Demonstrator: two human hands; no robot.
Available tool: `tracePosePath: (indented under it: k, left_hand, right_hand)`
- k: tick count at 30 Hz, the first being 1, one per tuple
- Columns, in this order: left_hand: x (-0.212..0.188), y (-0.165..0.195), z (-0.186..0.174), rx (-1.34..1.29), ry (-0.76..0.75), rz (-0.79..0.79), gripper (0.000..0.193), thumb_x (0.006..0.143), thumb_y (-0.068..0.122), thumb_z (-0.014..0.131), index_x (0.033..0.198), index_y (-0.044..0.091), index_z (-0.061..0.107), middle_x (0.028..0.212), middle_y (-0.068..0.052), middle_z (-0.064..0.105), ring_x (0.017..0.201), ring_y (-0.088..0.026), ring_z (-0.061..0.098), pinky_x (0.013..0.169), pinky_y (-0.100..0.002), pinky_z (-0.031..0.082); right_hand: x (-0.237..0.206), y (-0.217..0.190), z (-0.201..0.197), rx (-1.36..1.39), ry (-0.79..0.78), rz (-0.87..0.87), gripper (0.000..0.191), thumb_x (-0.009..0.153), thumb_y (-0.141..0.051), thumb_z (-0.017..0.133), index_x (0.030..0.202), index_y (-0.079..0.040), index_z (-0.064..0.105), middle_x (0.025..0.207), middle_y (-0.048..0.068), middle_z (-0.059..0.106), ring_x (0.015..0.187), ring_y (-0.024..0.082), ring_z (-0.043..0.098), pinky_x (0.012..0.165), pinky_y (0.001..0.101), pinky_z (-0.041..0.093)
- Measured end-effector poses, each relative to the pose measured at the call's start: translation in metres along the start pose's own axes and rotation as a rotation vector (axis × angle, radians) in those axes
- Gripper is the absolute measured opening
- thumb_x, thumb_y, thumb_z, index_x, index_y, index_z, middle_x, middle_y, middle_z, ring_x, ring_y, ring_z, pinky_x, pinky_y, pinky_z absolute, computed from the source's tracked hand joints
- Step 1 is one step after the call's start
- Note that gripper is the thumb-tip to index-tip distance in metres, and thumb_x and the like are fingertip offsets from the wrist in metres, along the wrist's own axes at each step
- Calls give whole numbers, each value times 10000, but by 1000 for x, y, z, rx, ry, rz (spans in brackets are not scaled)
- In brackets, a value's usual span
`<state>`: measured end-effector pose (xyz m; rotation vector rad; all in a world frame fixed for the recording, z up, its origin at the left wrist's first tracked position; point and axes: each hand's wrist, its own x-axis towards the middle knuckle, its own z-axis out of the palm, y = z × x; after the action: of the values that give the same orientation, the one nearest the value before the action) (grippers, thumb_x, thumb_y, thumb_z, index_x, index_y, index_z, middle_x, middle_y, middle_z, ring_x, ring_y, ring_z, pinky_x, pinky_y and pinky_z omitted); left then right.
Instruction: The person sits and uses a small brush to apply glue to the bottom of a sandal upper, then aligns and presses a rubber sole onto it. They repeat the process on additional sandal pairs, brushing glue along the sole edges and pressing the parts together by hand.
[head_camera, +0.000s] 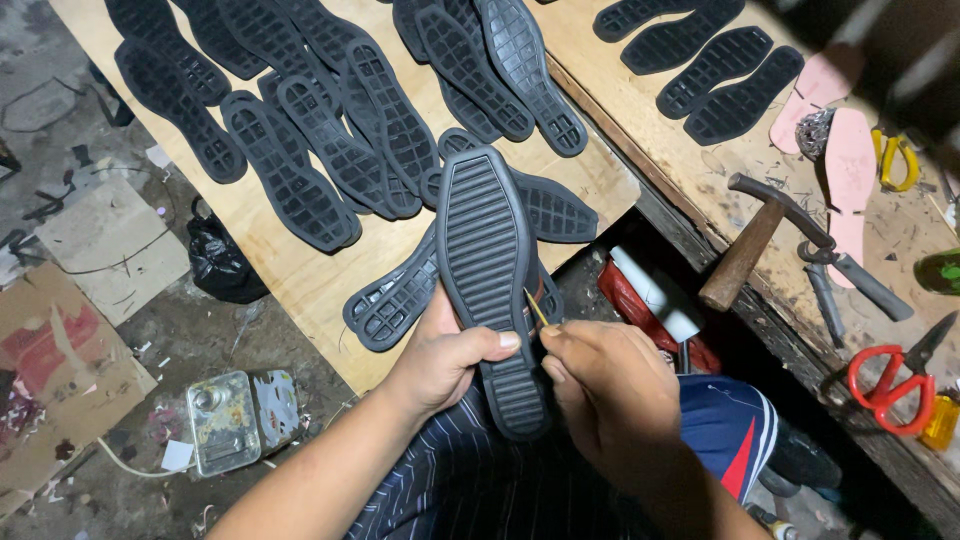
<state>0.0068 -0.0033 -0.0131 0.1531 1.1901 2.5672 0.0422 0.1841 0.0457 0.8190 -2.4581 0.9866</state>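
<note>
My left hand (440, 362) grips a black ribbed rubber shoe sole (488, 250) around its narrow waist, tread side up, heel end toward my lap. My right hand (610, 395) is closed on a thin yellowish stick (535, 307) and holds its tip at the sole's right edge. More black soles (390, 300) lie just under and beyond the held one on a wooden board (290, 270).
Several black soles cover the board (330, 120) and the workbench at the back right (715, 70). On the bench lie a hammer (755, 240), pliers (845, 280), red-handled scissors (890, 385) and pink insoles (850, 170). On the floor at left sit a metal tin (225, 420), cardboard and a black bag (218, 262).
</note>
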Motion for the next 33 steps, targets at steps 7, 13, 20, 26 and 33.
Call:
tracePosePath:
  k: [7,13,20,26,33]
  left_hand:
    - [-2,-8,-8,73,4,14,844,706,-17,677,1489,43,368,1283,-86,576,1214,-186,577,1099,-364,453]
    - [-11,-21,-29,224,-31,-52,969,693,-34,718,1540,78,262,1304,-62,537,1202,-170,550,1045,-368,461]
    - [-24,-27,-37,558,-128,-77,997,708,52,744,1581,42,264,1409,-106,539,1325,-206,523,1131,-377,422]
    - [-23,0,-30,856,-211,260,869,751,73,785,1520,-45,398,1540,-195,469,1514,-295,302,1210,-440,239]
    - [-17,9,-5,467,16,16,492,876,169,784,1297,-13,608,1059,-62,711,960,-128,688,884,-303,583]
  right_hand:
    - [-14,4,1,68,17,40,140,930,-41,673,1063,-37,629,1050,124,678,963,303,690,863,397,559]
    - [-29,33,29,338,54,389,356,971,-23,611,1312,60,553,1261,161,640,1053,187,661,900,335,534]
    - [-55,60,78,861,-59,908,680,945,-23,752,1579,0,507,972,138,627,780,160,561,710,312,493]
    - [-64,57,79,737,-121,983,650,910,-11,797,1515,-10,560,959,168,609,795,200,525,710,340,441]
    - [-50,37,71,515,-81,543,657,798,-56,806,1392,-11,530,1244,125,648,1116,188,652,958,319,524]
